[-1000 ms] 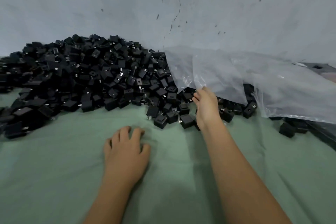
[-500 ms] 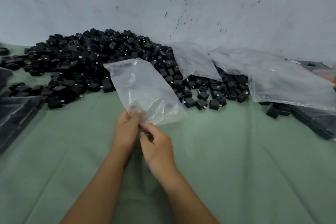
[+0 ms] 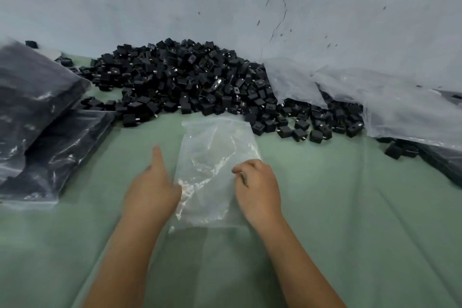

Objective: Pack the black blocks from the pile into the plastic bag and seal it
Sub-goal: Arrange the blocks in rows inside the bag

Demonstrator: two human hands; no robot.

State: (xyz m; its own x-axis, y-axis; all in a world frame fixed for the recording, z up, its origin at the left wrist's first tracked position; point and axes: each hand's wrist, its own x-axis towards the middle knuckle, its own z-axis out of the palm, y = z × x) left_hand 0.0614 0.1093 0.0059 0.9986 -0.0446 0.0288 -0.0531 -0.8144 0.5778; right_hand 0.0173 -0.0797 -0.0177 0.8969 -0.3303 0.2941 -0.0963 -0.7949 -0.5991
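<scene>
We see a small clear, empty plastic bag (image 3: 217,170) lying flat on the pale green cloth (image 3: 350,220) that covers the desk, just in front of the big pile of small black plastic blocks (image 3: 190,82). Its far edge nearly touches the nearest blocks; its near edge lies between our two forearms.

The left hand (image 3: 152,190) touches the bag's left edge, its forefinger pointing straight out toward the pile; the rest of its fingers are hidden under the palm, so we cannot tell how they lie. The right hand (image 3: 258,190) rests on the bag's right edge with its fingers (image 3: 241,170) curled in and pinching the plastic.

To the left, two filled plastic bags of dark contents (image 3: 42,132) lie stacked on the cloth, one tilted over the other, near the pile's left fringe. To the right, a loose heap of clear empty plastic bags (image 3: 387,105) leans against the wall and drapes over the right end of the pile, covering some blocks. A few stray blocks (image 3: 393,151) sit apart beneath that heap.

Behind everything stands a pale grey-blue wall (image 3: 175,2) with a thin crack (image 3: 282,15) and dark specks.

We can read no label, brand or writing on the bags or blocks
</scene>
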